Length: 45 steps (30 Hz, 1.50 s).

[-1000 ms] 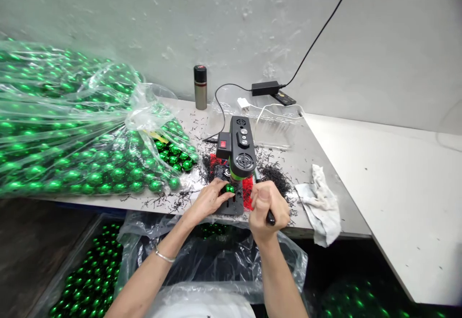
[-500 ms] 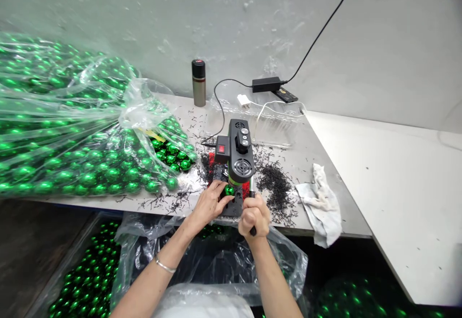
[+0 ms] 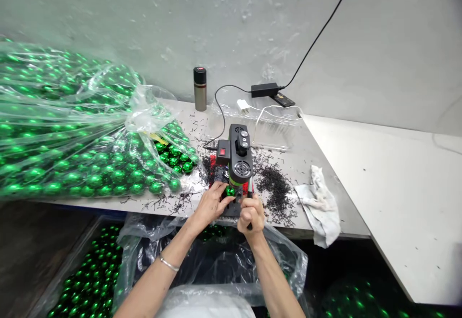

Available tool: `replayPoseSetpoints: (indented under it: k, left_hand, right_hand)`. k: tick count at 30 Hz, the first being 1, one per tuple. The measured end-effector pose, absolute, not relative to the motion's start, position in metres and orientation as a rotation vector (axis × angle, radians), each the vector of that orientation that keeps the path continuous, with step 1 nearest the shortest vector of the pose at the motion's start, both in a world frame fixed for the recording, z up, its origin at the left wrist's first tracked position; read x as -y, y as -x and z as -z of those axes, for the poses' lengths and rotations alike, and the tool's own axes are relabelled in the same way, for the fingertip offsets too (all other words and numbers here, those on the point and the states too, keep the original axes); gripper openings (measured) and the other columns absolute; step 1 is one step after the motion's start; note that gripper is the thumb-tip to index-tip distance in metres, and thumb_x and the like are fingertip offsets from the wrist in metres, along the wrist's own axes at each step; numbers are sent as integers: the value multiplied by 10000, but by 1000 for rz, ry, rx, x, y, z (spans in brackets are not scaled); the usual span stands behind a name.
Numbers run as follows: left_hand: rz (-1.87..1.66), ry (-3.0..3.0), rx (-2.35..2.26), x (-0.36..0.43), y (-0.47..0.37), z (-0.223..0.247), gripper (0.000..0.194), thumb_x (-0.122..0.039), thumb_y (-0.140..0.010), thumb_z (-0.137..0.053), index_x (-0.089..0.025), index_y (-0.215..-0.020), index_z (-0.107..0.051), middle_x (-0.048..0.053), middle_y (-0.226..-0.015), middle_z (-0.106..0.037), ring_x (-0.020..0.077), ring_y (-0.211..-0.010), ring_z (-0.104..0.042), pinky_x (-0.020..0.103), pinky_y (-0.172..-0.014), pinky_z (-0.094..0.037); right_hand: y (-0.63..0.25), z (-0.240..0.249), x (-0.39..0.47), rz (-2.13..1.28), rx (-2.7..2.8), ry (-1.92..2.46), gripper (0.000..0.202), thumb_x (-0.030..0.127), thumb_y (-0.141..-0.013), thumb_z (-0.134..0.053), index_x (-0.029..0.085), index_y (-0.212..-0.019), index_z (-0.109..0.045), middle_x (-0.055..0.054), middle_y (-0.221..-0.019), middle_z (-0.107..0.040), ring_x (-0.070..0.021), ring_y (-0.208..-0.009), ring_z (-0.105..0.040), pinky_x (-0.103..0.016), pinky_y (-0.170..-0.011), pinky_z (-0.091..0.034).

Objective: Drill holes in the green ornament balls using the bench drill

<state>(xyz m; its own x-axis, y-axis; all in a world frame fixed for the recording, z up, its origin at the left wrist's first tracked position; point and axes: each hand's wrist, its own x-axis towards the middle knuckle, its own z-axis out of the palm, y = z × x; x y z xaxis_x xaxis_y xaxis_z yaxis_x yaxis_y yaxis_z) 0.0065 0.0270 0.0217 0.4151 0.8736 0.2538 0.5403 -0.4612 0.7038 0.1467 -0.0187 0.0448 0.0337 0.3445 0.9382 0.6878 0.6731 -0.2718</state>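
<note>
head view: the left hand (image 3: 209, 207) pinches a green ball (image 3: 230, 191) between thumb and fingers, directly beneath the front end of a black machine (image 3: 241, 157), over a dark base plate (image 3: 231, 210) near the table's front edge. the right hand (image 3: 251, 213) is closed in a fist around a lever (image 3: 250, 192) at the machine's right side; the lever's dark lower end projects below the fist. a switch box (image 3: 223, 152) with a red rocker adjoins the machine on the left. black shavings (image 3: 275, 187) are heaped to the right of the machine and scattered across the table (image 3: 325, 161). at left, a clear bag (image 3: 139, 116) filled with similar green balls lies on its side, several showing at its mouth. behind stand a bottle (image 3: 199, 89) and, further right, a power adapter (image 3: 265, 90); a crumpled cloth (image 3: 319, 207) hangs partly over the front edge.
</note>
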Motion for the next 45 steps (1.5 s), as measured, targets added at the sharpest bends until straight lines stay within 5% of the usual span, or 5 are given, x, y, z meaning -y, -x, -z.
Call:
replayPoseSetpoints:
  k: [11,17,30,38,45]
  left_hand:
    - [-922,-2148,-1119,-11,-1,-12,354,-318,-966,-548,-193,-1294,-589,141,-1211,-628,276,-1122,-638,439,-976,-536]
    - [-940,-2335,-1179,10,28,-14,685,-535,-900,-624,-173,-1453,-445,205,-1392,-561,352,-1280,-536,526,-1057,-455]
    - [-667,-2349,-1820,-96,68,-42,198,-198,-885,-576,-132,-1065,-626,168,-934,-699,332,-976,-599,482,-935,-409]
    - [-1195,-1240,-1155,-58,58,-60,555,-387,-840,-696,-232,-1344,-522,55,-1128,-660,197,-885,-725,330,-793,-590]
    - [-1127,-528,-918,-42,50,-56,555,-73,-754,-672,-194,-1290,-596,47,-1007,-730,162,-968,-731,262,-896,-589]
  right_hand:
    - [-144,-118,21,171,1430,963,288,86,-931,-456,208,-670,-455,22,-618,-492,-108,-570,-492,-262,-533,-355]
    - [-140,-115,23,195,1443,919,322,39,-913,-432,210,-640,-419,29,-596,-469,-108,-562,-473,-262,-536,-353]
    - [-138,-104,24,217,1424,932,328,40,-906,-425,212,-628,-396,30,-600,-469,-107,-567,-491,-255,-534,-367]
    - [-139,-96,22,217,1407,915,331,16,-894,-430,208,-627,-397,40,-584,-431,-103,-578,-487,-256,-550,-363]
    - [-140,-98,24,211,1441,928,318,29,-898,-425,208,-637,-397,35,-601,-447,-101,-585,-489,-249,-552,-374]
